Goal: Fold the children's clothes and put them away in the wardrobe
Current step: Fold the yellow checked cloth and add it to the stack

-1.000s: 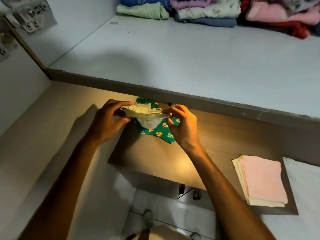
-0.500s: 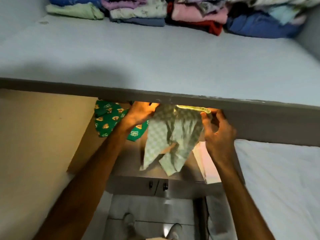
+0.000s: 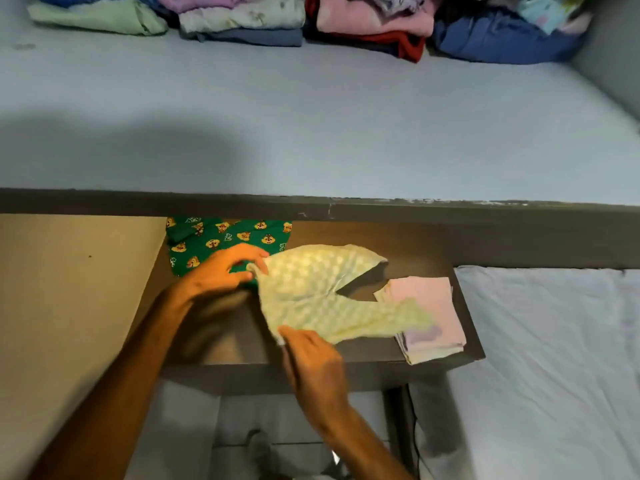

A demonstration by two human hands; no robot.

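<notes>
Pale green checked children's trousers lie spread sideways on the dark wooden shelf, legs pointing right. My left hand pinches the waistband's far corner. My right hand grips the waistband's near corner. One trouser leg overlaps a folded stack of pink and cream cloths. A green garment with a cartoon print lies behind my left hand, partly under the upper shelf.
The grey upper wardrobe shelf carries a row of folded clothes along its back. Its dark front edge overhangs the lower shelf. A beige side panel stands left, a bed with a light sheet right.
The trousers hung from both hands under the upper shelf edge. Now they lie flat on the lower shelf, turned sideways, with both hands at the waistband.
</notes>
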